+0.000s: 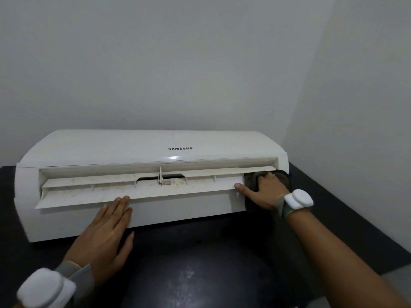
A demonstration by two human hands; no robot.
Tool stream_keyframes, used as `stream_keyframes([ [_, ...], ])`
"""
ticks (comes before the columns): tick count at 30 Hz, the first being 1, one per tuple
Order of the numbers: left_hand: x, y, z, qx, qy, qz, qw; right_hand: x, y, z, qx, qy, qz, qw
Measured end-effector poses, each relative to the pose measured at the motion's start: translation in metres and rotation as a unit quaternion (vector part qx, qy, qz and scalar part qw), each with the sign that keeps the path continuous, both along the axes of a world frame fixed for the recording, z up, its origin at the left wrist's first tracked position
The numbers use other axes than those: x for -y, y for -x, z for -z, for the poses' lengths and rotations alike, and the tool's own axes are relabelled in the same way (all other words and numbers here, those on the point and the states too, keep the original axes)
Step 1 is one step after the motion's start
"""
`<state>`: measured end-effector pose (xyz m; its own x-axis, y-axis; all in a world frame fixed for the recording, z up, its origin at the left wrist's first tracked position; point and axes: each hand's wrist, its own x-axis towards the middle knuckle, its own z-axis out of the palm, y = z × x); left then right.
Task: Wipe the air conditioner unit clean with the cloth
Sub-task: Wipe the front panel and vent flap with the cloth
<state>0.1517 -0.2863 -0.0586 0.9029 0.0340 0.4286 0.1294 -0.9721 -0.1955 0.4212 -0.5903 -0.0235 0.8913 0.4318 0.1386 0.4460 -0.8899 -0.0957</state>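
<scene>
White plastic air conditioner unit (111, 147), bearing the lettering SAMSUNG (180, 148), lies on a dark bench (200, 274) set in the corner of a pale grey wall (155, 63). Its long louvre flap (155, 192) stands swung outward along the front, showing yellowish-brown staining on its inner face, heaviest near the centre hinge.

The cloth (251, 181), dark grey and bunched, sits at the right end of the air outlet, just beyond the right tip of the flap and against the casing of the unit. The right hand (264, 190) lies on top of it. The fingers bend over the fabric and press it into the outlet, so that the grip is closed around the cloth. The thumb stretches out to the left and touches the right corner of the flap. Folds of the cloth show above, to the left of and below this hand.

The left hand (104, 232) is flat, its grip open and holding nothing. The fingers are straight and close together, their tips touching the lower edge of the flap left of centre, and the palm faces the front panel.

Each wrist carries a grey strap with a white padded device, the right (298, 198) sharp and the left (44, 287) blurred at the lower left.
</scene>
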Motion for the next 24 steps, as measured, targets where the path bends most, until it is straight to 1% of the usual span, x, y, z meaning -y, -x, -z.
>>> stream_keyframes([
  [2, 0.001, 0.0, -0.002, -0.003, -0.007, -0.003, 1.0, -0.002, 0.005, 0.005, 0.027, -0.02, -0.032, 0.999],
  [5, -0.001, 0.001, -0.001, -0.007, -0.005, 0.0, 1.0, 0.015, 0.007, 0.011, 0.022, -0.03, -0.078, 0.996],
  [8, -0.005, 0.001, 0.001, -0.003, 0.006, 0.003, 1.0, 0.022, 0.001, 0.01, 0.009, -0.013, -0.05, 0.999],
  [10, -0.005, 0.001, 0.0, -0.006, 0.008, 0.004, 1.0, 0.012, -0.002, 0.007, 0.004, -0.02, -0.008, 1.0],
  [12, -0.004, 0.002, -0.001, -0.014, 0.011, -0.004, 1.0, -0.001, -0.001, 0.006, 0.008, -0.025, 0.013, 1.0],
  [15, 0.0, 0.003, -0.002, -0.032, 0.032, -0.02, 0.999, -0.005, 0.004, 0.01, 0.023, -0.048, -0.012, 0.998],
  [18, 0.001, 0.002, -0.002, -0.031, 0.036, -0.02, 0.999, 0.007, 0.006, 0.018, 0.0, -0.074, -0.056, 0.996],
  [20, 0.0, 0.003, -0.002, -0.031, 0.043, -0.018, 0.998, 0.014, 0.002, 0.016, -0.011, -0.05, -0.042, 0.998],
  [24, -0.003, 0.005, -0.001, -0.034, 0.051, -0.016, 0.998, 0.007, -0.001, 0.003, -0.011, 0.006, 0.028, 1.0],
])
